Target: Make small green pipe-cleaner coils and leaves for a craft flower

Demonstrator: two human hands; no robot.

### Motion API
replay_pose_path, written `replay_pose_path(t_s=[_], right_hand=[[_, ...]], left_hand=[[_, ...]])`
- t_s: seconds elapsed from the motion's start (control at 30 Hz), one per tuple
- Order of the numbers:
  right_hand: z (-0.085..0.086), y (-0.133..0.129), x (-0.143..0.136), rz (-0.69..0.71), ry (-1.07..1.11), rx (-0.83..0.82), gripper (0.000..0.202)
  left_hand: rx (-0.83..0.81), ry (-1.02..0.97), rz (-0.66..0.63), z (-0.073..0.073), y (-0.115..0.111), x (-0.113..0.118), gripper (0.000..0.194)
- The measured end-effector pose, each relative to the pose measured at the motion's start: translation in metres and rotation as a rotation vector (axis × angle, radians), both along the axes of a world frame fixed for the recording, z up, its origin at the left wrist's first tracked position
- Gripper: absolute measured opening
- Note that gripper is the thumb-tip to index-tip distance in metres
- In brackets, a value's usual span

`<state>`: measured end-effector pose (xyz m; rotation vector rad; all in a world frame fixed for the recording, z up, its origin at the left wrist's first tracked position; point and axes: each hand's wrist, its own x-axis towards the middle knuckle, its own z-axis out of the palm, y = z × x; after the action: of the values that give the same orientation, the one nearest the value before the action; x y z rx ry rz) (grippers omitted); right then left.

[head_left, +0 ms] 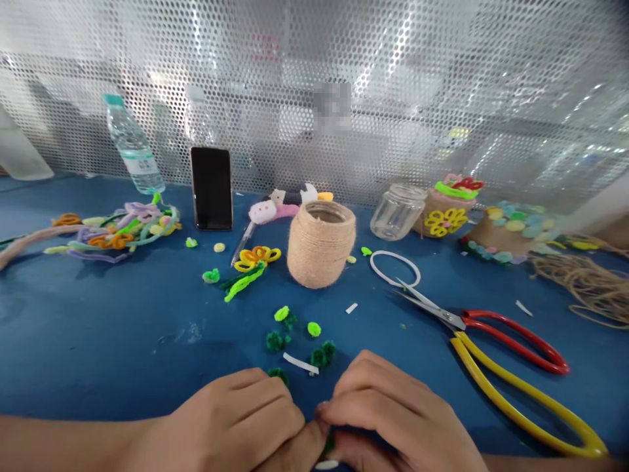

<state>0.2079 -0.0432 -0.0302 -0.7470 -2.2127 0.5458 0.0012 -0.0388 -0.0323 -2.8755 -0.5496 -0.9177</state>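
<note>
At the front edge of the view, my left hand (240,419) and my right hand (398,419) meet with fingers closed in a pinch. Between their fingertips a bit of dark green pipe cleaner (329,446) shows, mostly hidden by the fingers. A white piece (327,465) peeks out just below it. Just beyond the hands lie curled dark green pipe cleaner pieces (323,354), light green ones (314,329) and a white strip (301,363). Farther back stands a jar wrapped in twine (320,246), with a yellow and orange pipe cleaner flower (256,259) to its left.
Red-and-yellow-handled scissors (457,322) lie spread on the right, beside a white ring (396,269). Behind are a glass jar (397,213), decorated jars (445,213), loose twine (584,282), a phone (212,190), a water bottle (135,151) and a pipe cleaner pile (118,233). A perforated metal panel (275,85) backs the table.
</note>
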Motion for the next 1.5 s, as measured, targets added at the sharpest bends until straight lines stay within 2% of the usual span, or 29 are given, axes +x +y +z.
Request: replay_pose_path(t_s=[0.17,0.27,0.43,0.6,0.67,0.8,1.0,1.27,1.5], right_hand=[[-0.005,0.001,-0.001,-0.009,0.026,0.022,0.018],[-0.007,0.001,-0.002,-0.02,0.034,0.042,0.025],[-0.007,0.002,-0.004,-0.025,0.021,0.067,0.024],[-0.004,-0.001,-0.003,-0.09,0.016,0.031,0.004],[-0.002,-0.002,-0.003,-0.145,0.046,0.002,0.013],[0.0,-0.001,-0.004,-0.23,0.037,-0.062,0.016],[-0.005,0.0,-0.005,-0.136,-0.011,0.018,0.017],[-0.013,-0.003,-0.004,-0.101,-0.025,0.033,0.013],[-0.011,-0.002,-0.003,-0.091,0.016,0.079,0.016]], left_hand=[[-0.067,0.124,-0.034,-0.006,0.001,-0.002,0.017],[-0.119,0.162,-0.036,-0.01,0.001,-0.004,0.02],[-0.079,0.192,-0.056,-0.011,0.001,-0.003,0.015],[-0.096,0.032,0.062,-0.006,0.001,0.002,0.022],[-0.102,-0.027,0.098,-0.005,0.002,0.002,0.024],[-0.109,-0.033,0.089,-0.008,0.004,-0.001,0.025],[-0.175,0.026,0.072,-0.012,0.004,-0.003,0.024],[-0.14,-0.003,0.136,-0.004,0.004,0.002,0.022],[-0.061,-0.065,0.149,-0.001,0.004,0.005,0.021]])
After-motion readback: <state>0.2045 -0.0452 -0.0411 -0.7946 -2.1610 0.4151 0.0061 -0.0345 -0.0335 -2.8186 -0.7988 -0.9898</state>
